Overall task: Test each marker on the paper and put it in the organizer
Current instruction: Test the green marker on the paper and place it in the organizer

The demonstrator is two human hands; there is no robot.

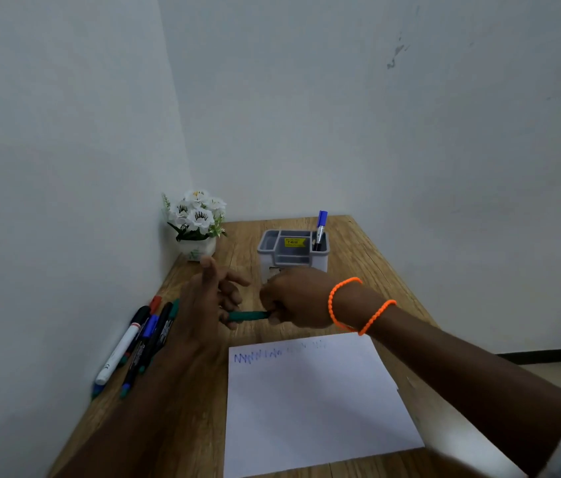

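Observation:
A green marker (249,316) lies level in the air between my hands, just above the desk. My right hand (294,301), with orange bands on its wrist, grips the marker's right end in curled fingers. My left hand (210,298) has its fingers spread and the index finger pointing up; the marker's left end meets its lower fingers. The white paper (313,408) lies in front of me with a blue scribble (258,357) along its top edge. Behind my hands stands the grey organizer (292,262), with a blue marker (321,229) upright in its right compartment.
Several loose markers (134,346) lie in a bunch at the desk's left edge against the wall. A small pot of white flowers (198,222) sits in the far left corner. The wooden desk (358,270) ends at the right; walls close the left and back.

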